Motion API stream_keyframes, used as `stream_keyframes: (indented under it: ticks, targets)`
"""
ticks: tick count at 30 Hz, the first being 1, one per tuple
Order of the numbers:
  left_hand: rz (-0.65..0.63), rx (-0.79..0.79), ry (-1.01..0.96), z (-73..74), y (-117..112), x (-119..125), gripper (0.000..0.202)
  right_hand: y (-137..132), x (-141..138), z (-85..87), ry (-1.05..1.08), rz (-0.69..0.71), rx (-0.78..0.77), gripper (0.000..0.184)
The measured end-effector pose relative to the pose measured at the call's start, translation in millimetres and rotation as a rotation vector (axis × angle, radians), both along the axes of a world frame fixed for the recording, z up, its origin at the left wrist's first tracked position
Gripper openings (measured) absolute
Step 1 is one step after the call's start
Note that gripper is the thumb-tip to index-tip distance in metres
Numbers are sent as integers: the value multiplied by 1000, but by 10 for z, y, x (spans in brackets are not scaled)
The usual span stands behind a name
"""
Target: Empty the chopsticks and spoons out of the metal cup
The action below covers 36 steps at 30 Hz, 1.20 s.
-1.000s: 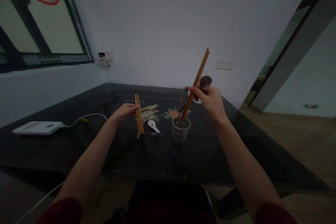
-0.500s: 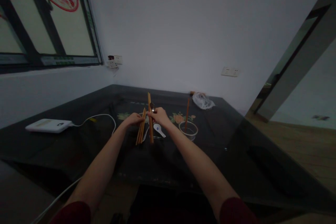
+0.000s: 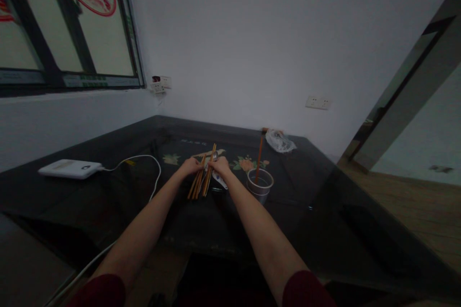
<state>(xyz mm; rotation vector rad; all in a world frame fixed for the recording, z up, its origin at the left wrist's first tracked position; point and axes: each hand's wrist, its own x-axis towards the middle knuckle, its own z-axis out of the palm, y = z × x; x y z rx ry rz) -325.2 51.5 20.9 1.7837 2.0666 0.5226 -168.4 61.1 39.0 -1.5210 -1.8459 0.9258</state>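
Note:
My left hand (image 3: 190, 167) is closed on a bundle of wooden chopsticks (image 3: 196, 187) that slant down toward me over the dark table (image 3: 108, 201). Close beside it, my right hand (image 3: 220, 167) grips another pair of chopsticks (image 3: 208, 178) along with a metal spoon, whose end shows above the fingers. A white ceramic spoon (image 3: 219, 180) lies partly hidden under my right hand. Right of the hands stands a clear cup (image 3: 260, 185) with one chopstick (image 3: 259, 156) upright in it.
A white flat device (image 3: 70, 168) with a white cable (image 3: 151, 172) lies at the table's left. A crumpled plastic bag (image 3: 279, 140) sits at the far right corner. Wall sockets, a window on the left and a doorway on the right surround the table.
My right hand lifted two chopsticks and a spoon out of the cup, carried them left and lowered them beside the bundle in my left hand. The view shifted slightly.

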Motion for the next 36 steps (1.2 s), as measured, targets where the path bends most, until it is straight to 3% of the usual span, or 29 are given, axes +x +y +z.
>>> stream_keyframes:
  ticks: [9, 23, 30, 36]
  targets:
    - [-34, 40, 150, -144, 12, 41, 36, 14, 17, -178, -194, -124, 19, 33]
    - [38, 60, 191, -94, -108, 117, 43, 18, 44, -231, -190, -142, 40, 39]
    - [74, 63, 196, -57, -164, 119, 48, 14, 144, -182, -98, -141, 49, 31]
    - [65, 87, 192, -17, -194, 122, 43, 51, 194, 5, -31, -95, 48, 30]
